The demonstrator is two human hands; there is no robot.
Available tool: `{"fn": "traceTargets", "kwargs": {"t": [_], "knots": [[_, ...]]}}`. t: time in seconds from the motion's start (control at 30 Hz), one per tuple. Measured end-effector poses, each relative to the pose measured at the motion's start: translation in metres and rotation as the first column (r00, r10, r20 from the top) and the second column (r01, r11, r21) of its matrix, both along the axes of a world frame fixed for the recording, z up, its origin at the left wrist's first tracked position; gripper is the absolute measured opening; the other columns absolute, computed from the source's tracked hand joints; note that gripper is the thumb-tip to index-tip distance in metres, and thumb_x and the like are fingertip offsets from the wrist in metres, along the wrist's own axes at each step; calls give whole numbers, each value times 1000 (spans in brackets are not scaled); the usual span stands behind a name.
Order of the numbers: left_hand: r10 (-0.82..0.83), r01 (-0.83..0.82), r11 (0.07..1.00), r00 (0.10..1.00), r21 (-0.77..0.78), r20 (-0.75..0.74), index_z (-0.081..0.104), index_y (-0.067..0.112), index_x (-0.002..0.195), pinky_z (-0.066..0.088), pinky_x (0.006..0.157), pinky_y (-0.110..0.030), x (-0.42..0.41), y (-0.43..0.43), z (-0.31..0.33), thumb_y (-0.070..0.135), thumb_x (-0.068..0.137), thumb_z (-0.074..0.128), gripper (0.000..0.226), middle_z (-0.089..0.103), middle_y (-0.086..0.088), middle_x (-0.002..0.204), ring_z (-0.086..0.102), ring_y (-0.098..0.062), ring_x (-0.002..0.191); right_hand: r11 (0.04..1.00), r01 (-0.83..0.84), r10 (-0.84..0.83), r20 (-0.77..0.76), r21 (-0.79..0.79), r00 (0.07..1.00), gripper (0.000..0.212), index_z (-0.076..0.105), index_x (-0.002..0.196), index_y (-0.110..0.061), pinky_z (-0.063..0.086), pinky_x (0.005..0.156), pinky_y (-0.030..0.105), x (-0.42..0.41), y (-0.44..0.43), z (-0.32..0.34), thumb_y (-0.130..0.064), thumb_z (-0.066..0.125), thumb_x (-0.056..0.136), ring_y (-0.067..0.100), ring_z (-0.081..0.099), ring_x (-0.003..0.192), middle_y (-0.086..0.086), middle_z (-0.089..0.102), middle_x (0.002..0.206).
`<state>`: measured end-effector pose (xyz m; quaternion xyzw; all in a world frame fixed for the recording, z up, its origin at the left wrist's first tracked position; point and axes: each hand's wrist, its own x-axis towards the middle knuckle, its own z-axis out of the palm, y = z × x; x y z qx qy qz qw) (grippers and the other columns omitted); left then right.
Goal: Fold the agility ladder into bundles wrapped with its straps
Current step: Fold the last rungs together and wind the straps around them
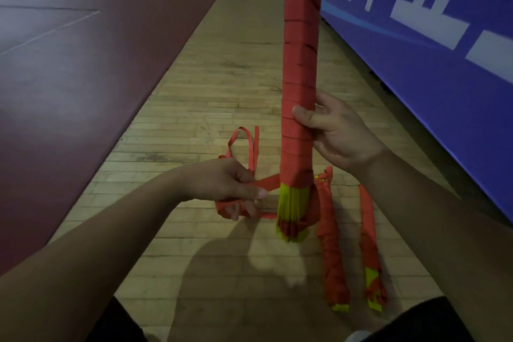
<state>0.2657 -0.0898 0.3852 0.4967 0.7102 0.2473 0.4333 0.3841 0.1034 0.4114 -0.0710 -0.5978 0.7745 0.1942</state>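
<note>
Head view: right hand [341,133] grips the long bundle of yellow ladder rungs wound in red strap [301,78], fingers curled behind it and thumb across the front, low on the wrapped section. Bundle stands near upright with its top out of frame. Its bottom end is on or just above the pale wooden plank floor [222,78], can't tell which. Red winding covers nearly the full visible length, and only the yellow rung ends [291,203] show bare at the bottom. Left hand [233,186] sits just left of that end, thumb and fingers clamped on the flat red strap [270,181], which runs short and taut from the pinch to the lower edge of the winding. Slack strap loops [245,141] lie on the floor behind and under the left hand. 2 finished red-wrapped bundles lie on the floor right of the held one, side by side, apart, yellow tips toward the camera. The inner finished bundle [330,247] has its far end just beside the held bundle's base; the outer finished bundle [370,244] lies nearer the blue banner with white characters [444,50] along the right. Dark red mat [69,64] borders the planks on the left.
</note>
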Motion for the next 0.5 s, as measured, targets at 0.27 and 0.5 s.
{"fn": "traceTargets", "kwargs": {"t": [0.27, 0.5], "knots": [[406, -265, 904, 776, 335, -482, 59, 21, 88, 46, 60, -34, 53, 22, -23, 67, 73, 70, 51, 57, 6, 73, 59, -15, 68, 850, 466, -476, -19, 245, 879, 49, 41, 105, -20, 61, 79, 47, -20, -15, -18, -7, 80, 80, 24, 75, 84, 12, 68, 101], [403, -280, 892, 847, 354, -347, 63, 19, 89, 49, 59, -34, 41, 24, -32, 56, 75, 71, 40, 62, 2, 70, 63, -23, 69, 909, 415, -413, 41, -34, 910, 27, 49, 103, -11, 59, 75, 43, -21, -7, -18, -11, 71, 87, 26, 69, 88, 13, 66, 98]]}}
